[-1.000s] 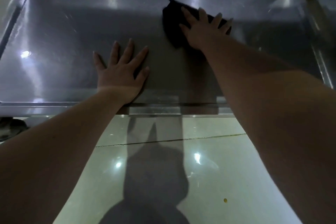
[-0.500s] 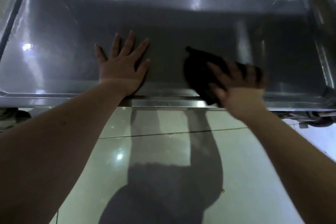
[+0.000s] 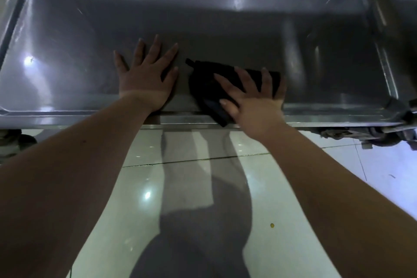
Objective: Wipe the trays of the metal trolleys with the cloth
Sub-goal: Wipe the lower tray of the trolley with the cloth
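Pressing down with fingers straight and spread, the right hand (image 3: pixel 255 99) pins the dark cloth (image 3: pixel 205 81) flat to the tray (image 3: pixel 67 36), just inside the tray's near rim. The cloth's long axis runs along that rim, reaching left beyond the fingers. The left hand (image 3: pixel 146 81), also splayed flat, rests just beside that left end, so the next stroke probably has free run only rightward or away from the rim.

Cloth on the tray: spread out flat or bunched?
Bunched: the cloth is a compact dark wad under the right hand, one end over the tray rim.
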A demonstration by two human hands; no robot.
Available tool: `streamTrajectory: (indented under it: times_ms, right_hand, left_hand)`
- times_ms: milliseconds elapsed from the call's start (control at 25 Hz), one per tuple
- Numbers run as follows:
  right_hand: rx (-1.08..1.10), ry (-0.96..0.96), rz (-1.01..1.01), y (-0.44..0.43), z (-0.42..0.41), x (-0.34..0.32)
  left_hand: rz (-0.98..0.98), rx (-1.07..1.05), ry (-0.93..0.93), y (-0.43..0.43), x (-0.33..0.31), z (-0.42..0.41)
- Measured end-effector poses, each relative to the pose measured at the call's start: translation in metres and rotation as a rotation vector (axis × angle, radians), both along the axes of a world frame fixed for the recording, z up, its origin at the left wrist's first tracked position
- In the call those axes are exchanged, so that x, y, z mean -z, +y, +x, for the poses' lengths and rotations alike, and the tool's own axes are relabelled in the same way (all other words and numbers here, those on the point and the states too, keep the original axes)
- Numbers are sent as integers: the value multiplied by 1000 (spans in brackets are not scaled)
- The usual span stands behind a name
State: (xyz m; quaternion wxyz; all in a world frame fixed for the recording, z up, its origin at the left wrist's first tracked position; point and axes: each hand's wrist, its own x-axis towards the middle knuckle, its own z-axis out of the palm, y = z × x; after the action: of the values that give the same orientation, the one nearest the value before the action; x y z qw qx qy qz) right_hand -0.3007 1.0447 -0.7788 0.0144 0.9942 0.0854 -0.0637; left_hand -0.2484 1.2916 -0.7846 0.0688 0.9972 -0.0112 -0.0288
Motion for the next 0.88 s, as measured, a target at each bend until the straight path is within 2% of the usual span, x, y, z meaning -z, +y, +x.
streamTrajectory:
  times_ms: [80,200,320,400,440,560,600,680,760,880]
  right_hand:
    - [100,-64,-43,-62,4,-1]
    - [427,51,-72,-151,12,-14]
    - [617,128,-63,-133,14,-20]
    - [514,137,-47,-66,15,-15]
    - [399,139,-40,-21,13,-13]
    - [45,179,15,116,-4,-14]
    - [-47,225,33,145,-7,-17]
    - [-99,277,138,164,6,-28]
    - [60,190,265,137,31,-32]
    - [246,195,255,83,46,-20]
  left_hand:
    - [18,6,4,0,2,0]
    - [51,20,7,-1,4,2]
    - [81,39,18,0,5,4]
    - [41,54,61,1,6,6]
    - [-70,42,62,4,3,6]
    - [-621,-95,-28,20,-23,8]
    - [-631,-97,-80,28,-32,6]
    - [-479,-69,-153,38,-46,-5]
    - [-390,-18,-151,30,-52,-27]
    - [-196,97,6,-6,-40,-59]
